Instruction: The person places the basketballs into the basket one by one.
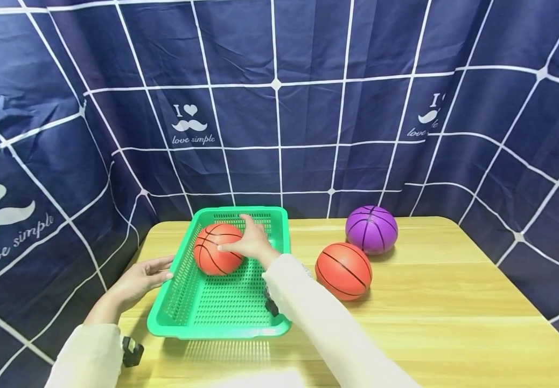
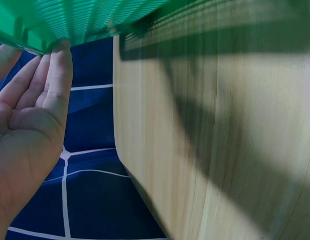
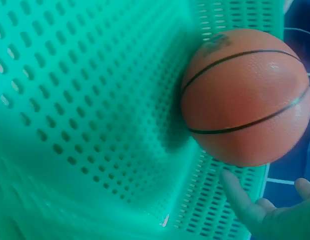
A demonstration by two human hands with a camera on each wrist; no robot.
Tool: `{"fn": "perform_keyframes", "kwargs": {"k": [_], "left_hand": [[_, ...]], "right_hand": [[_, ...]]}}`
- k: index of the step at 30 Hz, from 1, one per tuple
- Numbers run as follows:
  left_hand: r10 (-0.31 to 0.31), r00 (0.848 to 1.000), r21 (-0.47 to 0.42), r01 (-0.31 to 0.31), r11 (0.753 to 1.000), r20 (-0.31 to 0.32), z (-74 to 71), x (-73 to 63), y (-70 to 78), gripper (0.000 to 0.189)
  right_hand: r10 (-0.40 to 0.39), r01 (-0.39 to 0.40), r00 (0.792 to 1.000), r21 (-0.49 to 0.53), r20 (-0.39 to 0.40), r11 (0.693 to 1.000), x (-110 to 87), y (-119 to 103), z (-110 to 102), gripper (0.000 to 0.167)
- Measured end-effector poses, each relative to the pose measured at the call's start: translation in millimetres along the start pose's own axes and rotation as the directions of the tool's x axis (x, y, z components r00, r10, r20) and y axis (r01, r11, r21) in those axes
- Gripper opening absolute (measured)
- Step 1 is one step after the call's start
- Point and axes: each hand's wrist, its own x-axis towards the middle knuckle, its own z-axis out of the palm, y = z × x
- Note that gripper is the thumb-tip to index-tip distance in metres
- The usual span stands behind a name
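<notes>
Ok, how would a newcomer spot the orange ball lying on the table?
On the wooden table, look just right of the green basket. The orange ball there has a purple ball behind it; unlike the other orange ball, it lies outside the basket.

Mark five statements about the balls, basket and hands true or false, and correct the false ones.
1. The purple ball is on the table, outside the basket. True.
2. Both orange balls are in the basket. False: one orange ball is in it; the other orange ball is on the table.
3. The left hand is at the basket's left side. True.
4. The right hand is over the purple ball. False: the right hand is over the basket, next to the orange ball in it.
5. The basket is green, with many small holes. True.
</notes>
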Motion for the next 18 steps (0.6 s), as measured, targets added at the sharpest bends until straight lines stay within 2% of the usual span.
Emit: {"fn": "perform_keyframes", "kwargs": {"k": [6, 10, 18], "left_hand": [[0.005, 1.0, 0.027, -0.005, 1.0, -0.011, -2.0, -1.0, 1.9, 0.059], [0.017, 1.0, 0.031, -0.017, 0.999, -0.008, -1.7, -1.6, 1.8, 0.058], [0.032, 0.999, 0.022, -0.032, 0.999, 0.007, 0.8, -1.1, -1.8, 0.058]], "right_hand": [[-0.037, 0.037, 0.999, -0.052, 0.002, 0.998, -0.3, -16, -14, 0.099], [-0.051, 0.052, 0.998, -0.039, 0.022, 0.998, -1.4, -24, -24, 0.099], [-0.15, 0.151, 0.982, 0.001, 0.114, 0.989, -5.0, -20, -53, 0.097]]}}
